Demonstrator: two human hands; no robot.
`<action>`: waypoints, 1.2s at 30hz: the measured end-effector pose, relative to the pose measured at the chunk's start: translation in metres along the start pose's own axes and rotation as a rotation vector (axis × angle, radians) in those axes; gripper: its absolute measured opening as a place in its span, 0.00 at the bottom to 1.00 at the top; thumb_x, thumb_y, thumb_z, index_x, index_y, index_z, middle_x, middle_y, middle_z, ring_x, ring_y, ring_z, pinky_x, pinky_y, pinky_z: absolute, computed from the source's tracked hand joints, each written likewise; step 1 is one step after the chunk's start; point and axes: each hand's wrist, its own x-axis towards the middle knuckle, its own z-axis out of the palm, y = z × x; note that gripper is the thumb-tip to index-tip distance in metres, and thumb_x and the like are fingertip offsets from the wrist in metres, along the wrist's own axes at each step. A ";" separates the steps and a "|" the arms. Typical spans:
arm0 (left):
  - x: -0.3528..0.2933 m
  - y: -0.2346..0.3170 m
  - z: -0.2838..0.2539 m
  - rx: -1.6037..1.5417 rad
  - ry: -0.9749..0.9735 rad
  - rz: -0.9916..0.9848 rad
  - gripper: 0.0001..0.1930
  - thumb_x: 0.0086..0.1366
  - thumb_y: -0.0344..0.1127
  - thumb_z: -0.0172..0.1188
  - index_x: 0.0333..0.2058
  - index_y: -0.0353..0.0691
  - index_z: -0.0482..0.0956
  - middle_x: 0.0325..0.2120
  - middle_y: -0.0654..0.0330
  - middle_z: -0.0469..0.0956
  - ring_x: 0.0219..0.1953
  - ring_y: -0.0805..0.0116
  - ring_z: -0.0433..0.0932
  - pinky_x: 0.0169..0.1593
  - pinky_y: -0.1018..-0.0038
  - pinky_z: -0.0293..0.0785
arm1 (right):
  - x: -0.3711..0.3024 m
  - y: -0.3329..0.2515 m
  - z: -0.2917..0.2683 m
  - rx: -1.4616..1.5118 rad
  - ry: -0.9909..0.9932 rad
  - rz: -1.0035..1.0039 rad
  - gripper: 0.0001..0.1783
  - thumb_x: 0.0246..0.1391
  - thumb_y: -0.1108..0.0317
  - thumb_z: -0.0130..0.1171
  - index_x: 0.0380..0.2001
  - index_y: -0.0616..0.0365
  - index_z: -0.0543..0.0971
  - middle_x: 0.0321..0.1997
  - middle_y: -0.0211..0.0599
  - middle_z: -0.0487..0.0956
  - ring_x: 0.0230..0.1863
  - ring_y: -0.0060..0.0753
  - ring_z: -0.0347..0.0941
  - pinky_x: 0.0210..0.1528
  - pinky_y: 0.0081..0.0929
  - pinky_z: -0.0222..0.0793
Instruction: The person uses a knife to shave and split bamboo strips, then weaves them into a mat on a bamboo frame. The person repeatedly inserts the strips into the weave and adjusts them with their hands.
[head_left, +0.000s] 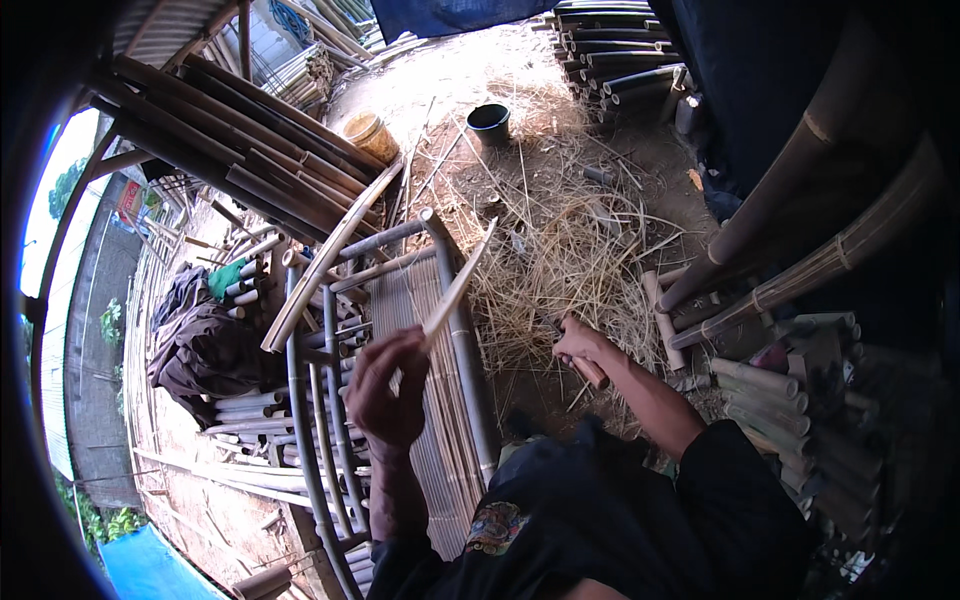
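Raised over a bamboo bench, my left hand is closed around the lower end of a pale split bamboo strip. The strip slants up and away to the right, its far end free. My right hand is a fist on a tool with a brown wooden handle, whose butt sticks out below the palm. The tool's working end is dark and hard to make out against the straw-like litter. Both hands are apart, and the tool does not touch the strip.
Bamboo shavings cover the ground ahead. Beyond them stand a black bucket and a yellowish bucket. Dark bamboo poles are stacked at the left; thick poles lean at the right. Dark cloth drapes over poles.
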 end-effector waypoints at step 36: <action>0.074 0.069 0.126 -0.193 -0.103 0.173 0.13 0.50 0.19 0.66 0.36 0.36 0.77 0.31 0.58 0.79 0.35 0.68 0.81 0.39 0.75 0.75 | -0.301 -0.108 -0.058 -0.217 0.784 -1.077 0.14 0.61 0.63 0.53 0.42 0.63 0.72 0.31 0.48 0.76 0.26 0.48 0.77 0.27 0.37 0.74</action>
